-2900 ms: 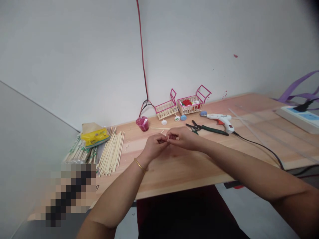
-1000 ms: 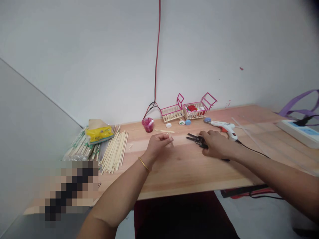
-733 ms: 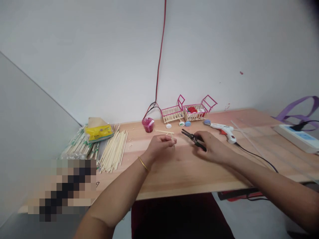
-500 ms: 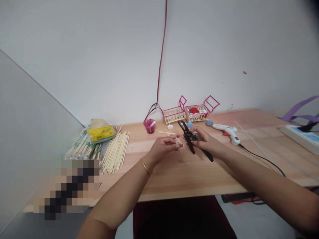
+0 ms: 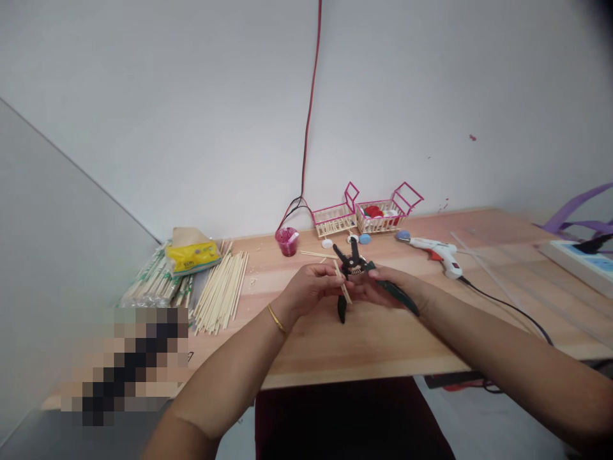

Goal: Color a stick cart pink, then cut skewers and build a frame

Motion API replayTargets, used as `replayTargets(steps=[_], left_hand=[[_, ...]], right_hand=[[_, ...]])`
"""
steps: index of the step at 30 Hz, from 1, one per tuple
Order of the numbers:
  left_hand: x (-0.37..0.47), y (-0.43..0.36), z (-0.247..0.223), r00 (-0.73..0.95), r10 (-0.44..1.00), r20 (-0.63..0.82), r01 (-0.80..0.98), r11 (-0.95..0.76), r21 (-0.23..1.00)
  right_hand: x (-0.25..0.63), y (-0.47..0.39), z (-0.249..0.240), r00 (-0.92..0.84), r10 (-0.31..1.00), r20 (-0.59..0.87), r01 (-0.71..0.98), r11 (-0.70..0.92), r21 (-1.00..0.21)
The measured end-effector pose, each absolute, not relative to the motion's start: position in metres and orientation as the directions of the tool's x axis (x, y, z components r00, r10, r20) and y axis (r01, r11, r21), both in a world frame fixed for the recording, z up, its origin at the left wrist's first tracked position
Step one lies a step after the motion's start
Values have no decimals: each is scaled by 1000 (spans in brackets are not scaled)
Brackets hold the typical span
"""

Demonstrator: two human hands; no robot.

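Observation:
Between the fingertips of my left hand (image 5: 316, 286) is a short wooden stick (image 5: 342, 281), tilted. My right hand (image 5: 390, 287) holds a pair of wire-stripper pliers (image 5: 353, 260) with dark handles; their jaws are spread and point away from me. The stick is close beside the pliers; whether they touch I cannot tell. Behind my hands, two small stick-built carts, one plain (image 5: 334, 222) and one holding red and white pieces (image 5: 382, 217), stand by the wall with pink rims and handles. White and blue discs (image 5: 364, 239) lie in front of them.
Left of my hands lie a pile of wooden sticks (image 5: 223, 294), a yellow packet (image 5: 192, 257) and wrapped stick bundles (image 5: 148, 281). A cup with purple-red contents (image 5: 287, 243) stands near the wall. To the right are a hot glue gun (image 5: 438, 251) with its cord and a power strip (image 5: 579, 262).
The pliers have turned in my right hand, and their jaws and handles have spread apart. The stick in my left hand is tilted more and shows more clearly.

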State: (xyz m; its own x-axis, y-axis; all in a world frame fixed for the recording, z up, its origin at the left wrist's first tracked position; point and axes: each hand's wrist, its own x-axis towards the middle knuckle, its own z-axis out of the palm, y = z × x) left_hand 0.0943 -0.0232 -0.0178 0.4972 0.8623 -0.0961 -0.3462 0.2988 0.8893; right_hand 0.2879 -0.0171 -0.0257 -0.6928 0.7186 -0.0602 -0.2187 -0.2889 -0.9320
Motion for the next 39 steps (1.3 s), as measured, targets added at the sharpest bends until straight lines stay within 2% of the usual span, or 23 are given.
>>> replayTargets(steps=[5, 8, 10, 12, 13, 15, 18, 21, 24, 33, 39], left_hand=[[93, -24, -17, 493, 864, -99, -331, 292, 897], [93, -23, -15, 487, 872, -54, -320, 235, 918], [92, -22, -14, 434, 901, 27, -289, 111, 951], [91, -22, -12, 315, 942, 120, -188, -63, 980], [91, -22, -12, 250, 955, 163, -107, -140, 984], [90, -22, -13, 153, 958, 241, 65, -253, 965], [90, -23, -14, 96, 924, 369, 250, -381, 890], [91, -26, -13, 70, 877, 476, 373, -466, 803], [91, -28, -11, 73, 834, 547, 438, -519, 734], [89, -32, -9, 119, 764, 634, 619, -556, 555], [90, -32, -6, 213, 635, 743, 706, -625, 332]], right_hand=[[280, -38, -22, -729, 684, -31, -231, -288, -929], [283, -38, -17, -756, 647, -102, -92, -260, -961], [288, -35, -13, -692, 706, -148, 21, -185, -983], [295, -34, -7, -564, 818, -116, 172, -21, -985], [298, -34, -3, -500, 863, -65, 274, 87, -958], [302, -36, 3, -418, 904, 92, 482, 306, -821], [302, -43, 5, -399, 881, 255, 663, 469, -584], [296, -48, -1, -385, 885, 261, 759, 465, -456], [286, -49, -9, -351, 887, 300, 804, 450, -389], [264, -51, -11, -297, 880, 370, 819, 434, -375], [263, -52, -12, -285, 875, 390, 812, 437, -387]])
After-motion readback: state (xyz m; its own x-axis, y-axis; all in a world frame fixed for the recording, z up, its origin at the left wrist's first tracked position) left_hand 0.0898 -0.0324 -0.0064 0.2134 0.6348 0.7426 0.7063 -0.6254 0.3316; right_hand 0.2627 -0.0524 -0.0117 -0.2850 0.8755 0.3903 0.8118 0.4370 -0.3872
